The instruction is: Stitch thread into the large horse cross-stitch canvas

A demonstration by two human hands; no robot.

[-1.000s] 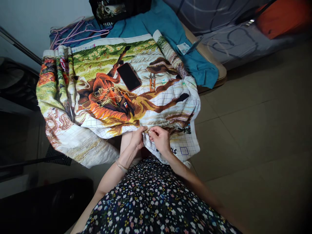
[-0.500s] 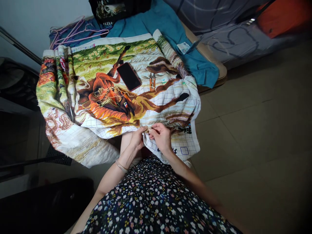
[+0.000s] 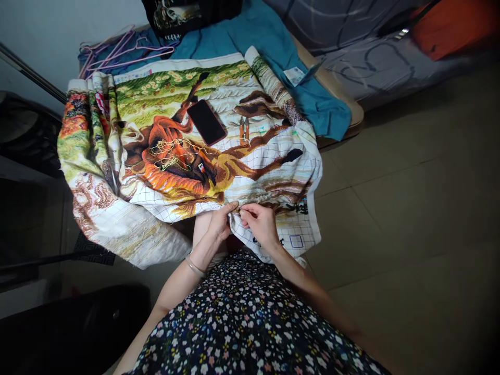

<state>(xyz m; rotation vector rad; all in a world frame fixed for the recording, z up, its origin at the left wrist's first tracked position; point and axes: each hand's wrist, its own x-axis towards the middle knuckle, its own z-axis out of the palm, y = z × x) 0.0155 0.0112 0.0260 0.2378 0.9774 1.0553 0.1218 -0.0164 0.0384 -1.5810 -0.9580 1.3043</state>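
A large cross-stitch cloth (image 3: 156, 200) with a partly stitched horse design and a printed grid spreads over my lap and the surface ahead. My left hand (image 3: 219, 225) grips its near part, thumb on top and the other fingers hidden underneath. Just right of that thumb, my right hand (image 3: 262, 225) is closed in a pinch close above the stitching; what it holds is too small to make out. Loose yellow thread (image 3: 175, 156) lies tangled on the horse's head. Farther up rest a dark phone (image 3: 207, 122) and orange-handled thread snips (image 3: 244, 133).
Rolled parts of the cloth stand at the left and upper right. Behind are pink clothes hangers (image 3: 128, 54), a teal cloth (image 3: 332, 114) over a padded seat, and a black bag (image 3: 191, 18). An orange item (image 3: 453, 28) is at the upper right. Tiled floor (image 3: 390, 208) extends rightward.
My right hand has shifted slightly right and down, a little away from my left thumb, and its fingers are curled more tightly. My left hand keeps its grip in place.
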